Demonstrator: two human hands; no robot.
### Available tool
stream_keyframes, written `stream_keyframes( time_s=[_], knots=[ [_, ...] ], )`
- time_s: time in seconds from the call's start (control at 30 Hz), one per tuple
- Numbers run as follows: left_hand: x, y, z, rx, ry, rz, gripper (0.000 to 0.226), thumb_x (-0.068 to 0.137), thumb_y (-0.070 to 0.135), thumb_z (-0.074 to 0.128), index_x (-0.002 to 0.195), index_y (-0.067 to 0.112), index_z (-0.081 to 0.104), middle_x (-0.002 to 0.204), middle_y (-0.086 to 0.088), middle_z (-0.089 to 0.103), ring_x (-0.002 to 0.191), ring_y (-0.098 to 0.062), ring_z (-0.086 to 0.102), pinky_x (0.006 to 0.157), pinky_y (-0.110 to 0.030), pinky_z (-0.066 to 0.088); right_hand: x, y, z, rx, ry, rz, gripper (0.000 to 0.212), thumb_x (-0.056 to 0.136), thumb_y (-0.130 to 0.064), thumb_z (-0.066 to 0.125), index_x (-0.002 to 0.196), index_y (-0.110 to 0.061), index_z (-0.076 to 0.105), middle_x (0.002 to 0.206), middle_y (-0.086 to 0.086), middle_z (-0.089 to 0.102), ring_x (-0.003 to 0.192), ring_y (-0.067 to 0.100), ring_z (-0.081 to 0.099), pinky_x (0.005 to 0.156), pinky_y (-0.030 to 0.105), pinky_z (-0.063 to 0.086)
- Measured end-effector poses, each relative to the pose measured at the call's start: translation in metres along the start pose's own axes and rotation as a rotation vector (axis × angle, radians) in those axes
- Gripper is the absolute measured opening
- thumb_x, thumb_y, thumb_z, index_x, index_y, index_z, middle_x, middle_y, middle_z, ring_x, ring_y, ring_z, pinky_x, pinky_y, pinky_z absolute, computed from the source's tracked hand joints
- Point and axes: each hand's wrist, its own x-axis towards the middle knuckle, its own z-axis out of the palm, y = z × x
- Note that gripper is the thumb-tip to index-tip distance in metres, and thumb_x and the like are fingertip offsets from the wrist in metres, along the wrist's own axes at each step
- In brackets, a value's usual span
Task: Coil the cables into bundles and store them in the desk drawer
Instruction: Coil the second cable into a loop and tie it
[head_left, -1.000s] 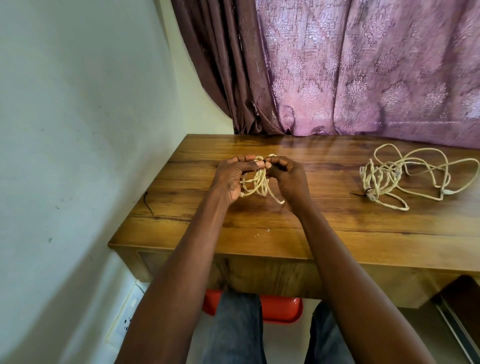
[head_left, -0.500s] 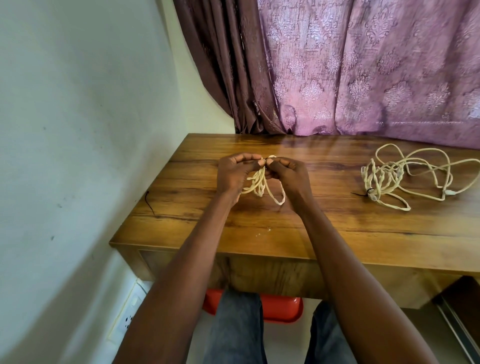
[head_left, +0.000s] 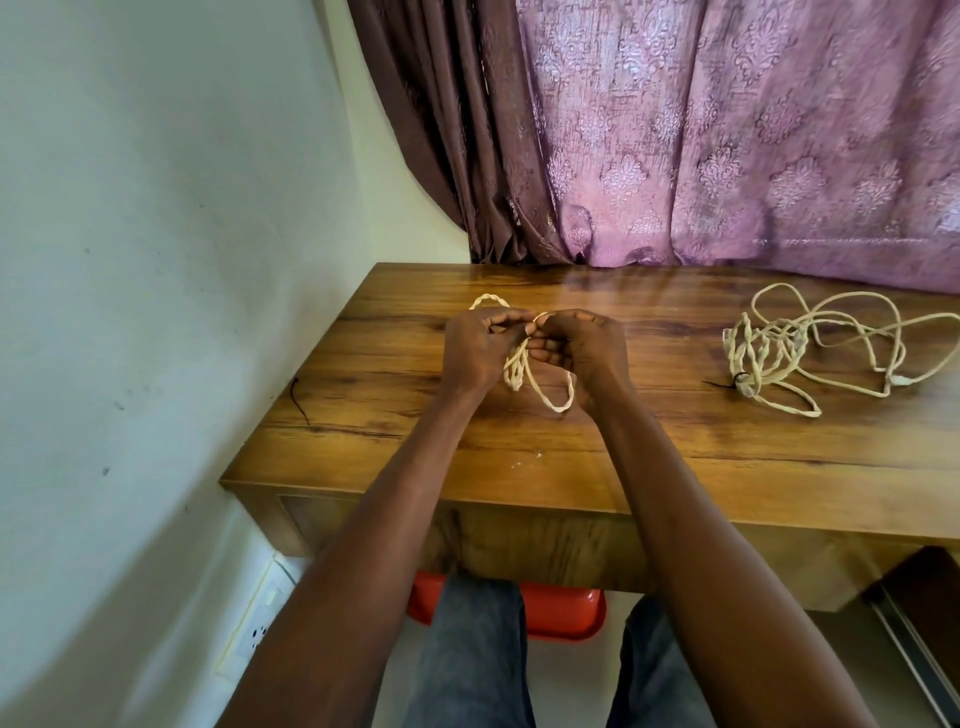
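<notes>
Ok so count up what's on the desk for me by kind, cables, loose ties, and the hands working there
Cables: 2, the cream cable held over the desk and the loose cable lying to the right.
Small dark ties: 2, one tie by the wall, one on the loose cable.
Hands: 2, left hand and right hand, both gripping the cream cable.
Total: 6.

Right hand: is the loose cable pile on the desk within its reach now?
Probably yes, once freed: the right hand is pinching the cable bundle, and only bare desk lies before the loose cable pile.
</notes>
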Motion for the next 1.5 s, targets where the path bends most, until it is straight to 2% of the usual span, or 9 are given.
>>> stream_keyframes(
  time_s=[0.13,0.23,0.37,0.63,0.77,1.07,1.3,1.4,1.5],
  knots=[
    [0.001,-0.005,-0.003,0.025,-0.045,0.058,0.023,0.082,0.010,0.076,0.104,0.003,0.075,0.098,-0.009,0.075,0.089,-0.014,0.071,0.075,-0.026,0.058,0.002,-0.001,-0.004,-0.075,-0.024,-0.009,0.009,0.090,0.004,0.061,0.085,0.003,0.069,0.071,0.014,0.073,0.064,0.022,0.070,0.070,0.035,0.061],
    [0.001,-0.009,-0.001,0.058,-0.006,0.086,0.023,0.081,0.010,0.078,0.102,0.003,0.076,0.097,-0.009,0.075,0.089,-0.015,0.070,0.076,-0.029,0.058,0.005,-0.002,-0.001,-0.189,-0.019,-0.029,0.016,0.091,0.006,0.058,0.079,0.000,0.067,0.070,0.014,0.071,0.064,0.021,0.069,0.074,0.038,0.061],
    [-0.001,-0.009,0.002,0.076,0.047,0.099,0.020,0.082,0.007,0.076,0.101,0.002,0.076,0.095,-0.009,0.076,0.086,-0.016,0.071,0.075,-0.034,0.059,0.006,-0.005,0.006,-0.329,-0.017,-0.062,0.015,0.090,0.007,0.053,0.080,0.002,0.064,0.073,0.019,0.067,0.060,0.022,0.067,0.069,0.036,0.060],
    [-0.005,-0.011,0.008,0.094,0.090,0.097,0.026,0.084,0.010,0.075,0.109,0.004,0.074,0.099,-0.008,0.076,0.088,-0.014,0.072,0.076,-0.033,0.060,0.007,-0.003,0.000,-0.285,-0.012,-0.038,0.018,0.088,0.004,0.059,0.075,0.000,0.069,0.067,0.015,0.071,0.063,0.026,0.069,0.073,0.042,0.060],
    [-0.005,-0.005,0.008,0.090,0.096,0.106,0.024,0.084,0.009,0.074,0.108,0.004,0.074,0.097,-0.007,0.076,0.085,-0.012,0.071,0.075,-0.028,0.059,0.005,-0.007,0.000,-0.296,-0.033,-0.081,0.018,0.090,0.003,0.057,0.076,0.000,0.069,0.068,0.014,0.070,0.060,0.023,0.068,0.064,0.033,0.060],
    [-0.006,-0.002,0.006,0.083,0.089,0.103,0.023,0.083,0.008,0.074,0.106,0.002,0.074,0.096,-0.007,0.075,0.083,-0.010,0.070,0.073,-0.018,0.056,0.010,-0.005,-0.003,-0.304,-0.088,-0.088,0.018,0.091,0.001,0.058,0.077,-0.001,0.069,0.073,0.017,0.071,0.061,0.024,0.069,0.061,0.030,0.060],
    [-0.007,0.001,0.002,0.025,0.091,0.089,0.020,0.084,0.006,0.075,0.104,0.003,0.074,0.091,-0.001,0.074,0.081,-0.009,0.071,0.069,-0.021,0.057,0.013,0.003,-0.011,-0.305,-0.164,-0.158,0.009,0.090,0.003,0.063,0.091,0.006,0.071,0.082,0.018,0.073,0.072,0.023,0.070,0.075,0.035,0.060],
    [-0.006,0.000,0.002,0.031,0.084,0.082,0.020,0.083,0.005,0.075,0.103,0.003,0.075,0.091,-0.002,0.075,0.081,-0.009,0.071,0.069,-0.021,0.057,0.011,0.007,-0.013,-0.226,-0.172,-0.143,0.009,0.088,0.004,0.065,0.090,0.002,0.073,0.084,0.016,0.074,0.075,0.024,0.070,0.078,0.034,0.058],
    [-0.004,-0.001,0.001,0.045,0.049,0.071,0.023,0.084,0.003,0.074,0.107,0.002,0.074,0.095,0.002,0.073,0.084,0.001,0.069,0.072,-0.016,0.055,0.011,0.011,-0.014,-0.167,-0.132,-0.137,0.010,0.086,0.005,0.067,0.087,-0.003,0.075,0.085,0.016,0.074,0.080,0.028,0.070,0.084,0.040,0.058]
  ],
)
